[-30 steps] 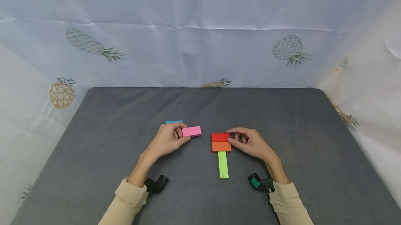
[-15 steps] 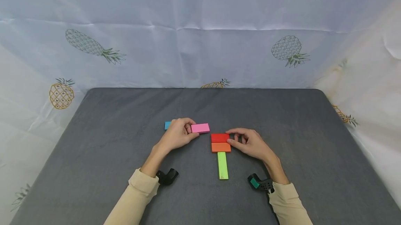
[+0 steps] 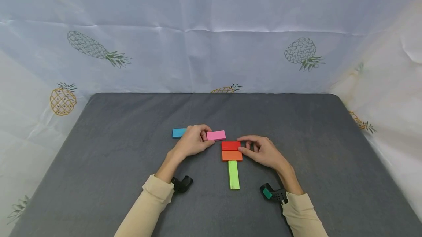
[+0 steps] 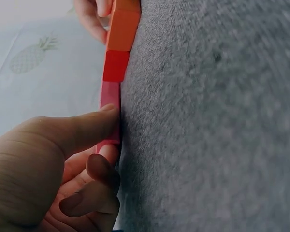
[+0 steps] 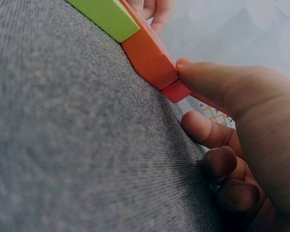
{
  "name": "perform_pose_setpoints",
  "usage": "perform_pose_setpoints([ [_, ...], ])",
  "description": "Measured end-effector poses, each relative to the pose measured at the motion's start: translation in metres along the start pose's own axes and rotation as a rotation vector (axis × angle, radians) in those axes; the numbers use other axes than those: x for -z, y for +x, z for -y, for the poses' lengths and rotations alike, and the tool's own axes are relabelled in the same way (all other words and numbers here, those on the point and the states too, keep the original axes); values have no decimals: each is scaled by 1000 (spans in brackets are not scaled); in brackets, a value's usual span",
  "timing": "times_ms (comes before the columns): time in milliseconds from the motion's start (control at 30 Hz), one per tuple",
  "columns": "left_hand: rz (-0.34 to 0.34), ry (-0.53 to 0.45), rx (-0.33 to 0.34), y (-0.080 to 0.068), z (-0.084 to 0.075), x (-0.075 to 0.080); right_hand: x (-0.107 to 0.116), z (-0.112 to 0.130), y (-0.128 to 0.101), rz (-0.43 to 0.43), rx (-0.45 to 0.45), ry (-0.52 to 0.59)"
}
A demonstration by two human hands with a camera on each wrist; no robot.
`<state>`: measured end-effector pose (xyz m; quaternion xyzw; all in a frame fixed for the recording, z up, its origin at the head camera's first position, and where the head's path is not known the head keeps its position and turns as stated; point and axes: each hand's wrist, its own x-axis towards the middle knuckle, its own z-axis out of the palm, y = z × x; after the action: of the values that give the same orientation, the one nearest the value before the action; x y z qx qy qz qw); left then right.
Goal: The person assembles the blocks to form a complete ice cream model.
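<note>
The pink block lies flat on the grey table, just above and left of centre in the head view, its lower right corner close to the upper left corner of the red block; whether the two touch cannot be told from that view. The left hand pinches the pink block at its left end, thumb along the near edge and fingers curled over the far edge. In the left wrist view the thumb lies against the pink block, with the curled fingers below it, and the red block and orange block run on in a line toward the top of the frame.

The red block sits with its long near edge flush against the orange block, the pair forming a stacked rectangle at the centre of the head view. The right hand rests at their right ends, thumb tip touching the right end of the orange block and curled forefinger over the right end of the red block. The right wrist view shows the thumb pressed on the orange block and red block.

A green block lies lengthwise below the orange block, its short top end meeting the orange block's near edge. A blue block lies left of the left hand, partly hidden by the fingers.
</note>
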<state>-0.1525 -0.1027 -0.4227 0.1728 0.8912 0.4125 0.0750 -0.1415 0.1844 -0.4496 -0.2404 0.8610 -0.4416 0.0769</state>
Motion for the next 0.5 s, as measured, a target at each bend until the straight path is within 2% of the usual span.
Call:
perform_pose_setpoints([
  [167,21,-5,-6,1,2,-1,0,1,1,8,2,-2],
  [500,54,-20,-44,-4,2,14,0,-1,1,3,19,2],
])
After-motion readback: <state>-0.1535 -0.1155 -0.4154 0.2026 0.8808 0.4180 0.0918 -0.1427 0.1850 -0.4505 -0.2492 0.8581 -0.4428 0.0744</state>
